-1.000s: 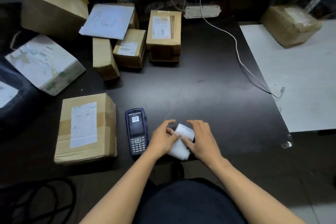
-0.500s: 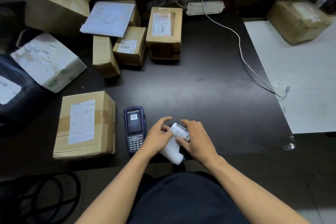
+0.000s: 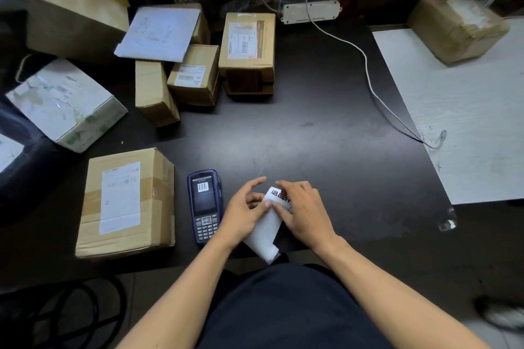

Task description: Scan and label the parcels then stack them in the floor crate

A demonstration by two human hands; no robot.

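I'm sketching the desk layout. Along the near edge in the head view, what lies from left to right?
Taped cardboard parcel → handheld scanner → left hand → label strip held by both hands → right hand.

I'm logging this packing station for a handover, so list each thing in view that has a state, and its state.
Handheld scanner: lying face up on the table, screen lit, showing a barcode.
Label strip: held off the table, partly curled, printed side up at its top.
Left hand: pinching the strip.
Right hand: pinching the strip.
Nearest parcel: taped shut, label on top.
Power strip: cables plugged in.
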